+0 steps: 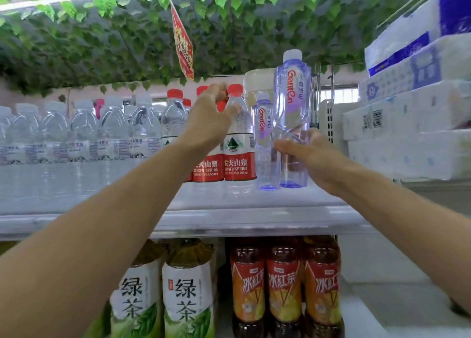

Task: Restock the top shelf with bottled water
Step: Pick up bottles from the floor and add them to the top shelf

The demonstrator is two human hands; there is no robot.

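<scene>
We were placing a purple Ganten water bottle [291,118] at the top shelf's [229,218] right end, our right hand [313,154] curled round its lower body, base near the shelf. Our left hand [209,118], fingers loosely spread, reached among the red-capped Nongfu Spring bottles [238,139]. Next we judged it needed setting upright beside the smaller Ganten bottle [263,139].

- Bottle [291,118] in the right hand [316,156]: clear lilac tint, white cap, red lettering (a paler purple band behind it).
- Bottles [238,144] just past the left hand [207,123]: red caps, red labels with white characters.
- Below both hands: green tea bottles [188,291], white-and-green labels; iced tea bottles [283,286], red-orange labels.
</scene>
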